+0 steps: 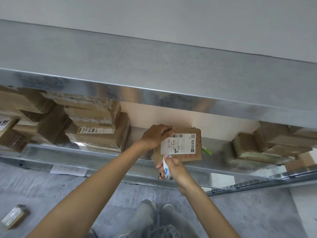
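While steadying the cardboard box (186,157) with the left hand (155,136), curled over its far left corner, pinching a white sticker strip (166,166) in the right hand (173,169) and touching the strip's tip to the lower edge of the shipping label (178,143). Wrapped round the box corner at the left grip; closed on the strip at the right grip. Sitting flat on the metal shelf (103,152), label up, between a stack of parcels (97,133) at left and another stack (262,148) at right, apart from both, with something green (206,150) just beside its right edge. Probably mid-step: tagging the box face with a small sticker. Next, most likely: press the strip's end down flat, peel off the backing, brace against sliding, and keep clear of the barcode.
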The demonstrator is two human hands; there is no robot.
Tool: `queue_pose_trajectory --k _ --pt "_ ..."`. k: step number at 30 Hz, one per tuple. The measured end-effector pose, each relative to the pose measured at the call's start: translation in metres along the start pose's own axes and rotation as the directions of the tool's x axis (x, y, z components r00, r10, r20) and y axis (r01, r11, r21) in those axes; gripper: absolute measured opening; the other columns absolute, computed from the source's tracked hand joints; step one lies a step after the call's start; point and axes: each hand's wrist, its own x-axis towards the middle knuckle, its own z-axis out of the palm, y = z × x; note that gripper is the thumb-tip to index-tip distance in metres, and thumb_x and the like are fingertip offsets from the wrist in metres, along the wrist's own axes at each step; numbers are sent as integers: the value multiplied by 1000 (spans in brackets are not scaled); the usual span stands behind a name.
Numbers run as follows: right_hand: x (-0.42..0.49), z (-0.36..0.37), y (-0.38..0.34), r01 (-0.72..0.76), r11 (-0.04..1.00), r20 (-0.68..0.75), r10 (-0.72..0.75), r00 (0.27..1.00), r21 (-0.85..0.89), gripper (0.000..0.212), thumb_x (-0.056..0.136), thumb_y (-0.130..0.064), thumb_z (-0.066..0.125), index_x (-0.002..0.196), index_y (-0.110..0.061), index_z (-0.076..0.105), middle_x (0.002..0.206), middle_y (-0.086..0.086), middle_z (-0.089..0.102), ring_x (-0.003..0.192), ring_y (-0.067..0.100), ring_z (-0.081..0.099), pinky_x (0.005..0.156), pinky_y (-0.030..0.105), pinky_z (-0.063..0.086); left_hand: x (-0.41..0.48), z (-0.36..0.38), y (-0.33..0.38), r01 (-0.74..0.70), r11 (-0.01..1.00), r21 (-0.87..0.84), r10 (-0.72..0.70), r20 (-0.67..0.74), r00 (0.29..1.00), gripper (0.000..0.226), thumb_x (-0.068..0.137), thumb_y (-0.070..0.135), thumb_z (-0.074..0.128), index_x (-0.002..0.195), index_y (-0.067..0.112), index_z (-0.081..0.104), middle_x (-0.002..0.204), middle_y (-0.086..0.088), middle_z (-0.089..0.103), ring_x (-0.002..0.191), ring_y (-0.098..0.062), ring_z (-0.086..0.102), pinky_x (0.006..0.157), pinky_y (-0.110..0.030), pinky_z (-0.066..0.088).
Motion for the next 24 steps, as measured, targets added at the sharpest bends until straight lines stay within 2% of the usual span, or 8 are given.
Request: queue_pose_trajectory --k 10,20,24 --pt "0 -1 2 -11 1000 0 11 1000 -9 48 104 -24 32 72 -4 61 45 4 52 41 13 54 52 20 49 -8 -3 7 -35 999 -28 35 -8 999 38 98 46 45 123 22 61 117 2 65 103 -18 60 87 -45 50" --pt "0 -2 1 -20 1000 6 20 1000 -11 49 104 -25 32 71 -4 62 46 4 52 41 13 54 52 20 50 -6 -1 4 -43 999 -2 43 -25 999 42 97 50 45 132 29 55 126 5 61 112 -16 56 89 -38 47" --pt "0 -2 2 -19 1000 4 19 1000 -17 48 104 -25 33 72 -5 62 47 5 52 42 13 54 53 21 51 -5 1 1 -43 999 9 43 -30 999 43 97 51 44 132 30 54 126 6 61 112 -15 56 89 -39 48"
